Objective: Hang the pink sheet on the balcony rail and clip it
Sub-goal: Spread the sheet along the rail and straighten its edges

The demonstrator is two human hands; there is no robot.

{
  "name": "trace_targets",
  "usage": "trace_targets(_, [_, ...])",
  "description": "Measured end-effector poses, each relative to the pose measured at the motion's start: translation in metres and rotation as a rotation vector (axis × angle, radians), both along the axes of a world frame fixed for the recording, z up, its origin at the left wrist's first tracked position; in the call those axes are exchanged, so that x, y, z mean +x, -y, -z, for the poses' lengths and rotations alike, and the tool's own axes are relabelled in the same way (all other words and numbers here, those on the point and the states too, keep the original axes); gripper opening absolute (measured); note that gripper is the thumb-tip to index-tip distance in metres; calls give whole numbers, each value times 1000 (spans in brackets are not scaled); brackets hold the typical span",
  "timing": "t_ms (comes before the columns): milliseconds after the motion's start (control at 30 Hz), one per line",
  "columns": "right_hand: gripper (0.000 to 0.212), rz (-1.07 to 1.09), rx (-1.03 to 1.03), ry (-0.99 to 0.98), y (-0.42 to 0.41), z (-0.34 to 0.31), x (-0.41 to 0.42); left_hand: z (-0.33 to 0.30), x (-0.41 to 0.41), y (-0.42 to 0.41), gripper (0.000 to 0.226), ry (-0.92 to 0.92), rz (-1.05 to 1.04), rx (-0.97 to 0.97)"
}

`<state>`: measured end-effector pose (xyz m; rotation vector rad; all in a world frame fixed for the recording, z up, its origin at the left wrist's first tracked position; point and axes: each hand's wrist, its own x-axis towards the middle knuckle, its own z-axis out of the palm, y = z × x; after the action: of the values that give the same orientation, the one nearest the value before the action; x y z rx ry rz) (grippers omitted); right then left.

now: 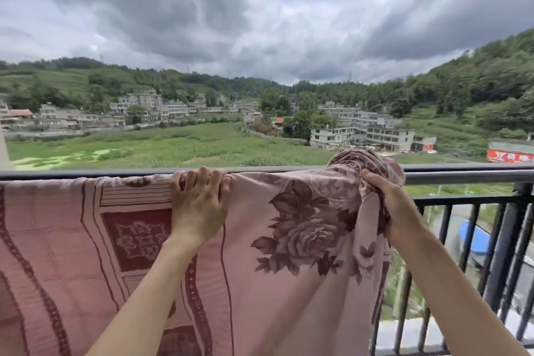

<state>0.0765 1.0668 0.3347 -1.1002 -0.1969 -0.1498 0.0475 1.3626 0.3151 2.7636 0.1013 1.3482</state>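
The pink sheet, patterned with dark red flowers and squares, hangs over the balcony rail from the left edge to right of centre. My left hand grips the sheet's top edge, its fingers curled over the rail. My right hand holds a bunched end of the sheet, and the bundle rises just above the rail. No clip is in view.
Black vertical bars stand under the bare right stretch of rail. Beyond lie green fields, houses and hills under a cloudy sky. A road with a blue-covered vehicle runs far below on the right.
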Motion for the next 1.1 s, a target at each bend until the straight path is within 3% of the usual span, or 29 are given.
trace_targets(233, [18,-50,-120,-74,43,22,26,-9,2,24,58,-4,-107,-98])
trace_targets(267, [26,-76,-128,-104,42,27,28,-9,1,29,57,-16,-122,-110])
trace_targets(367, [76,-135,-211,-138,34,33,30,-9,-5,52,51,-21,-107,-145])
trace_targets(433, [86,-160,-214,-138,31,34,36,-10,-3,84,50,28,-5,-110])
trace_targets(533, [84,-212,-133,-110,28,38,39,-11,12,140,53,29,203,-28])
trace_targets(600, [80,-222,-121,-59,29,40,36,-6,25,159,52,-21,204,29])
trace_targets(733, [25,-212,-131,56,53,29,30,5,45,159,41,50,81,82])
trace_targets(833, [9,-84,-28,107,85,15,36,6,50,158,41,96,52,90])
trace_targets(867, [12,-53,-19,109,96,13,39,7,50,159,40,93,45,88])
trace_targets(967, [60,9,-33,61,125,10,45,8,50,163,41,66,33,57])
trace_targets(1000, [66,22,-27,57,133,9,46,7,51,164,41,64,29,39])
trace_targets(1100, [46,47,-22,51,161,7,55,3,52,167,40,88,6,-16])
